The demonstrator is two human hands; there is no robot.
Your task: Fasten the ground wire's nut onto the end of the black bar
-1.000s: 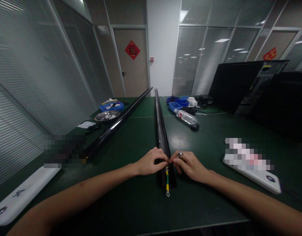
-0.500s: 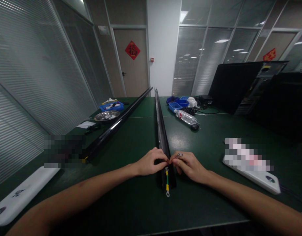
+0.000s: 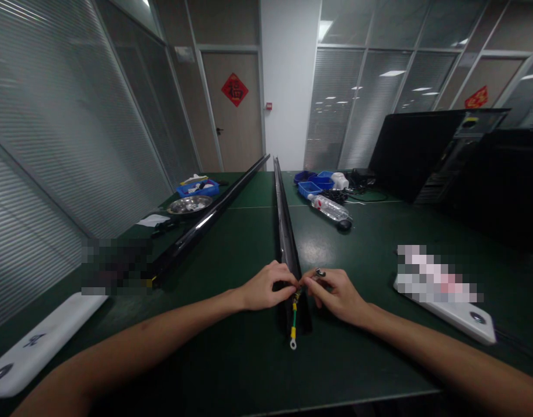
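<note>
A long black channel-shaped strip point(image 3: 284, 223) runs away from me across the green table point(image 3: 240, 249). At its near end lies a short green wire point(image 3: 294, 318) with yellow sleeves and a ring terminal pointing toward me. My left hand point(image 3: 269, 285) is pinched at the wire's far end, over the strip. From the right, my right hand point(image 3: 333, 292), with a ring on one finger, pinches at the same spot. The fingertips meet, and the small part between them is hidden.
Left of centre lies a second black strip point(image 3: 205, 223), beside a metal bowl point(image 3: 189, 205) and a blue basket point(image 3: 201, 189). To the right are blue trays point(image 3: 310, 188), a plastic bottle point(image 3: 329, 207) and a white device point(image 3: 449, 313). Another white device point(image 3: 44, 341) sits at the near left.
The wire's ring end has swung slightly to the left. My right hand has shifted very little, and my left hand has stayed in place.
</note>
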